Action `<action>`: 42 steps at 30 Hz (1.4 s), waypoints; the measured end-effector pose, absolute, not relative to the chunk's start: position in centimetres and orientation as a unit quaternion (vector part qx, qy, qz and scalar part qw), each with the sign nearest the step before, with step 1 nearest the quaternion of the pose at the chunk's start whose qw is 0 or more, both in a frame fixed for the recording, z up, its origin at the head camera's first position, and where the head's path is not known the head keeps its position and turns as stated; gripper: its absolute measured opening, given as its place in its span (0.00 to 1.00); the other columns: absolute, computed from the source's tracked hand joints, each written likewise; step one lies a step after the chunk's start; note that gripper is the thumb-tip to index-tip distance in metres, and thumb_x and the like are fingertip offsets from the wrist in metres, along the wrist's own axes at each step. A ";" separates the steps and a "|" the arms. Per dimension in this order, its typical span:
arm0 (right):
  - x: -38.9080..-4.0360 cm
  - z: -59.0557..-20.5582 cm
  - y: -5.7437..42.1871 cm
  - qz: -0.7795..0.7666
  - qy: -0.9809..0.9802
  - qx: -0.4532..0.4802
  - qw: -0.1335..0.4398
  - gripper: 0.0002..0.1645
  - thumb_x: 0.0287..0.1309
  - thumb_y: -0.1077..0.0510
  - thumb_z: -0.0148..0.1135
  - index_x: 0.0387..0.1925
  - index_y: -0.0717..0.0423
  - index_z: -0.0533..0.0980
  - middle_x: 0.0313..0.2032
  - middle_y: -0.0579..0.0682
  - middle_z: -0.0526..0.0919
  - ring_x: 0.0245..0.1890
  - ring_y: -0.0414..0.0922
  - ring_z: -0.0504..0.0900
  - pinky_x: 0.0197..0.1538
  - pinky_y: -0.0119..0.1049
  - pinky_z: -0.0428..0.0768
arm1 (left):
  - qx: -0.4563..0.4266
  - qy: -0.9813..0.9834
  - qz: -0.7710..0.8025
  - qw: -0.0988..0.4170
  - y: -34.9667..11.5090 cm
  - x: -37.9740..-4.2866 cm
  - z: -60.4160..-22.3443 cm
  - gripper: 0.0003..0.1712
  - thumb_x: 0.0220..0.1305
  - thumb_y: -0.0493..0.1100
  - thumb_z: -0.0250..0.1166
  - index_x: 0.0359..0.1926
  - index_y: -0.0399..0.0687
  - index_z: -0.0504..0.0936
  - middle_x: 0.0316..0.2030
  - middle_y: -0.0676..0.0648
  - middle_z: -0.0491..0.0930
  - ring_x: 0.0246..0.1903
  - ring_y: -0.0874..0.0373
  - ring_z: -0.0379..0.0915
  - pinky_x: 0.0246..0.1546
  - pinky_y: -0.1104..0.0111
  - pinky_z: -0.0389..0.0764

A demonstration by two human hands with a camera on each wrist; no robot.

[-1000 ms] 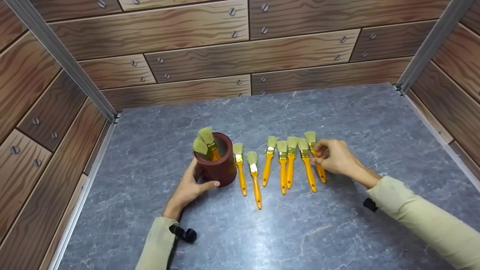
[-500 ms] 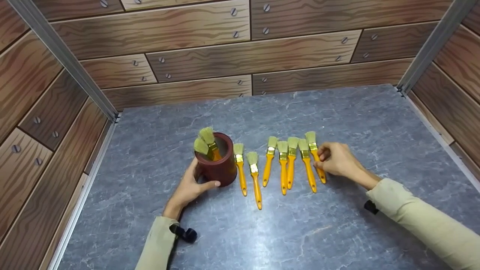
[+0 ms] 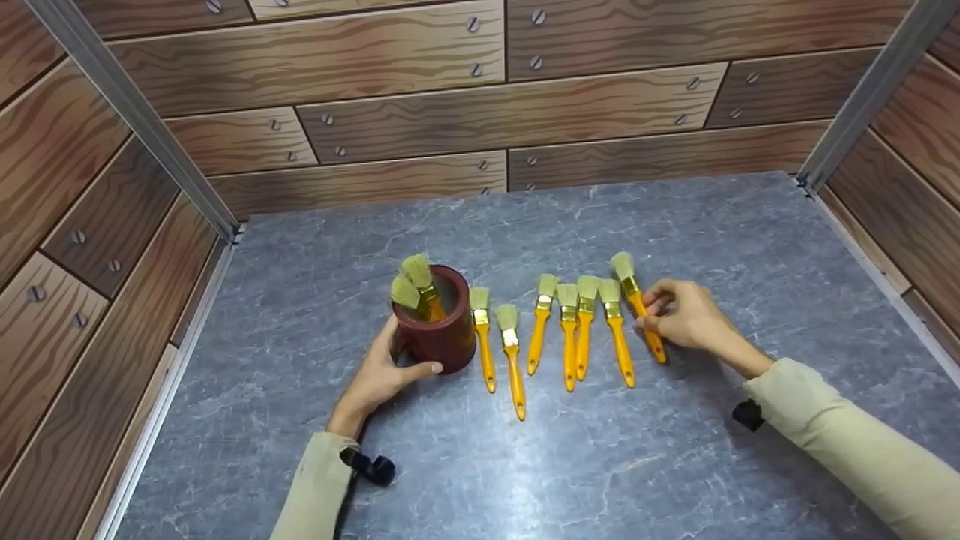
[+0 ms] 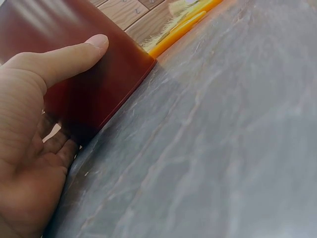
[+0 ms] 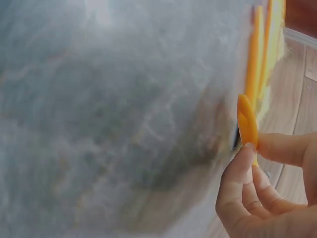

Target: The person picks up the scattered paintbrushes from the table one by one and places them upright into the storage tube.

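Note:
My left hand grips the dark red cylindrical cup, which stands upright on the grey table. In the left wrist view its thumb lies along the cup's side and the other fingers go round behind. Two paintbrushes lean inside the cup, bristles up. On the far right of the row, my right hand pinches a paintbrush by its orange handle, between thumb and fingertips. The right wrist view shows the handle's end sticking out past the fingers.
Several paintbrushes lie between cup and right hand, bristles pointing away: two near the cup, then a looser group. Wood-patterned panels wall the table at the back and both sides.
The right hand has drawn its paintbrush a little to the right, away from its neighbour, and the brush is more tilted. The left hand and cup stay put.

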State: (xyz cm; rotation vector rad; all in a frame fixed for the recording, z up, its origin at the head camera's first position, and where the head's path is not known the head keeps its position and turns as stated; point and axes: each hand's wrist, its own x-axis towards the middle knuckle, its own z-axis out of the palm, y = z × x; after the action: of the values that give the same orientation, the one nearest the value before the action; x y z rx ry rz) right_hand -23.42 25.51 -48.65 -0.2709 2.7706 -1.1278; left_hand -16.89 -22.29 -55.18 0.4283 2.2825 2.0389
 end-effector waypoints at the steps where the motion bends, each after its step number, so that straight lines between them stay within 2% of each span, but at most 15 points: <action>1: -23.4 -48.4 25.6 -0.375 0.920 -0.090 0.063 0.16 0.57 0.63 0.78 0.45 0.65 0.82 0.39 0.58 0.88 0.35 0.47 0.84 0.33 0.29 0.83 | 0.139 0.738 0.660 0.025 -22.3 -16.9 -55.2 0.60 0.56 0.36 0.83 0.83 0.65 0.60 0.74 0.50 0.74 0.75 0.52 0.69 0.74 0.64 0.71; 5: -23.2 -47.3 25.8 -0.377 0.920 -0.092 0.050 0.17 0.61 0.61 0.77 0.48 0.64 0.82 0.41 0.59 0.88 0.39 0.51 0.83 0.34 0.30 0.80 | 0.137 0.738 0.661 0.024 -22.3 -16.9 -55.2 0.61 0.56 0.35 0.84 0.83 0.64 0.60 0.74 0.49 0.74 0.74 0.52 0.69 0.74 0.63 0.70; 10: -23.0 -45.5 25.5 -0.402 0.909 -0.095 0.054 0.19 0.64 0.60 0.76 0.52 0.64 0.82 0.45 0.61 0.87 0.38 0.48 0.86 0.33 0.31 0.82 | 0.133 0.742 0.657 0.027 -22.2 -17.0 -55.0 0.60 0.56 0.38 0.84 0.83 0.67 0.60 0.74 0.51 0.73 0.75 0.54 0.68 0.77 0.57 0.68; 16: -22.6 -43.4 24.3 -0.441 0.888 -0.106 0.071 0.23 0.66 0.58 0.75 0.58 0.65 0.82 0.49 0.62 0.85 0.44 0.51 0.90 0.39 0.34 0.88 | 0.138 0.736 0.662 0.029 -21.7 -17.4 -54.9 0.62 0.55 0.36 0.84 0.83 0.66 0.59 0.75 0.51 0.72 0.76 0.53 0.66 0.79 0.51 0.64; 19: -22.3 -42.6 23.2 -0.467 0.873 -0.112 0.087 0.21 0.67 0.61 0.74 0.58 0.66 0.81 0.50 0.62 0.84 0.44 0.50 0.90 0.42 0.35 0.90 | 0.142 0.736 0.662 0.029 -21.5 -17.4 -54.9 0.63 0.54 0.36 0.85 0.84 0.66 0.58 0.75 0.50 0.72 0.77 0.53 0.66 0.79 0.51 0.64; 24: -22.1 -41.8 21.2 -0.501 0.848 -0.149 0.084 0.17 0.66 0.66 0.73 0.53 0.68 0.81 0.49 0.64 0.84 0.43 0.51 0.91 0.46 0.39 0.91 | 0.141 0.734 0.664 0.022 -21.5 -17.4 -55.0 0.61 0.54 0.35 0.84 0.83 0.64 0.61 0.74 0.50 0.74 0.76 0.53 0.68 0.78 0.51 0.66; 28: -21.9 -41.5 19.5 -0.521 0.833 -0.171 0.072 0.16 0.64 0.67 0.74 0.51 0.68 0.81 0.48 0.65 0.85 0.40 0.51 0.90 0.44 0.37 0.91 | 0.146 0.732 0.665 0.022 -21.6 -17.4 -55.1 0.61 0.55 0.34 0.84 0.83 0.62 0.60 0.74 0.49 0.73 0.76 0.52 0.67 0.78 0.53 0.65; 36: -21.9 -41.2 15.8 -0.553 0.806 -0.197 0.070 0.15 0.65 0.68 0.73 0.50 0.69 0.81 0.47 0.65 0.85 0.39 0.48 0.89 0.44 0.40 0.91 | 0.136 0.739 0.659 0.018 -22.1 -17.0 -55.2 0.61 0.54 0.35 0.84 0.83 0.64 0.61 0.74 0.50 0.74 0.75 0.53 0.68 0.77 0.55 0.67; 40: -21.9 -40.3 13.9 -0.564 0.795 -0.217 0.062 0.14 0.65 0.68 0.73 0.50 0.69 0.81 0.46 0.64 0.86 0.39 0.49 0.89 0.44 0.40 0.91 | 0.145 0.738 0.659 0.018 -22.3 -17.0 -55.3 0.62 0.54 0.34 0.84 0.83 0.63 0.60 0.74 0.49 0.74 0.76 0.52 0.67 0.77 0.59 0.67; 42: -21.9 -39.9 13.0 -0.574 0.786 -0.223 0.063 0.14 0.65 0.68 0.73 0.50 0.69 0.81 0.45 0.64 0.87 0.39 0.50 0.89 0.45 0.43 0.91 | 0.148 0.737 0.659 0.020 -22.3 -17.1 -55.3 0.62 0.54 0.35 0.84 0.83 0.63 0.59 0.75 0.49 0.73 0.77 0.52 0.66 0.77 0.61 0.67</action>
State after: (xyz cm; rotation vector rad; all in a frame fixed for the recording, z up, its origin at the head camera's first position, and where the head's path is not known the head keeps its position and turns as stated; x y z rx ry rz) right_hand -21.87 13.05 -39.94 -0.6737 2.3742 -1.7339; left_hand -17.05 -22.27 -55.27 0.4583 2.2877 2.0437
